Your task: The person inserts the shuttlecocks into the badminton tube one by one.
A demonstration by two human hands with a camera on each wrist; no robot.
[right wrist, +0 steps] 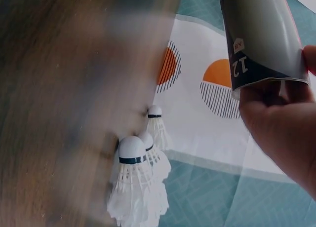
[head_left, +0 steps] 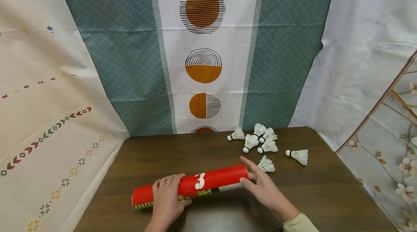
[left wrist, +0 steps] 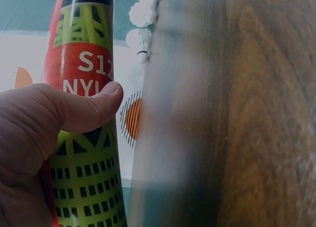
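A red shuttlecock tube (head_left: 215, 181) with yellow-green and grey printing lies tilted across the front of the table, its right end higher. My left hand (head_left: 167, 199) grips its left half, fingers over the top. In the left wrist view the left thumb presses on the "NYL" lettering of the tube (left wrist: 84, 182). At the tube's open right end is my right hand (head_left: 264, 188). Two of its fingers (right wrist: 259, 96) reach into the mouth, while another fingertip (right wrist: 310, 56) lies along the outer wall. Their tips are hidden inside; I cannot tell whether they hold anything.
Several white shuttlecocks (head_left: 268, 146) lie loosely grouped on the brown table (head_left: 146, 159) at the back right. One shuttlecock (head_left: 298, 156) lies apart to the right, another (head_left: 266, 164) just behind my right hand. Patterned cloths (head_left: 205, 43) hang behind and at both sides.
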